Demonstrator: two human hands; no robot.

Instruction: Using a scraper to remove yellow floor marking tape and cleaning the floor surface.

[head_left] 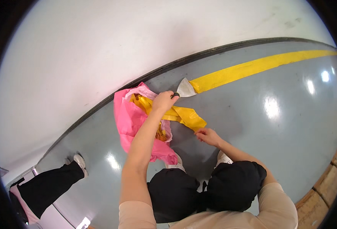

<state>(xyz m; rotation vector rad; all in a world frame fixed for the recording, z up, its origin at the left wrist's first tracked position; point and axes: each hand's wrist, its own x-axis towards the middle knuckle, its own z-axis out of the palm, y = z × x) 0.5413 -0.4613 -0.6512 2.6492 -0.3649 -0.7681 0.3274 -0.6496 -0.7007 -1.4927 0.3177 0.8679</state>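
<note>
The person crouches on the grey floor (252,126), and a strip of yellow tape (185,115) stretches between the hands: the left hand (163,101) is closed round a scraper (184,89) whose blade sits on the end of the yellow floor line (260,65), while the right hand (207,136) pinches the tape's near end, just below and right of the left. A pink bag (128,118) lies open under the left forearm, its contents mostly hidden by that arm, and another person's dark trouser leg (52,187) is cut off at the lower left.
</note>
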